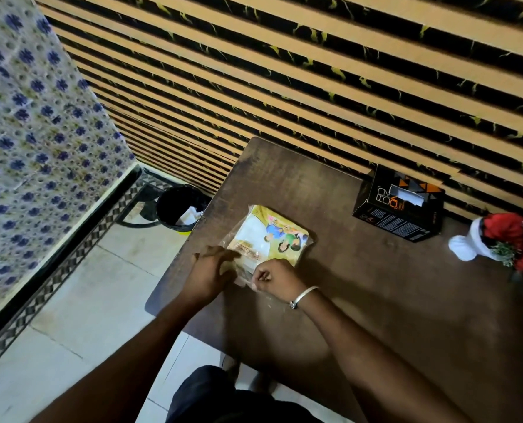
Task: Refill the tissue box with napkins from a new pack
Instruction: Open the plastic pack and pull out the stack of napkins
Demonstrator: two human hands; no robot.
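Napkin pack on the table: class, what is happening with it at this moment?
A person stands at a dark wooden table, with both hands on the near end of the napkin pack. The left hand presses the wrapper; the right hand pinches its edge, apparently tearing it open. The black tissue box waits against the wall, untouched.

Both arms reach forward, left hand (pixel 210 271) flat with fingers together, right hand (pixel 274 277) fingers pinched.

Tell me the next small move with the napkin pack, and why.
Probably pull the two hands apart to tear the wrapper open. Both the left hand and right hand pinch the near end of the napkin pack, which looks still sealed on the table, while the tissue box waits apart by the wall.
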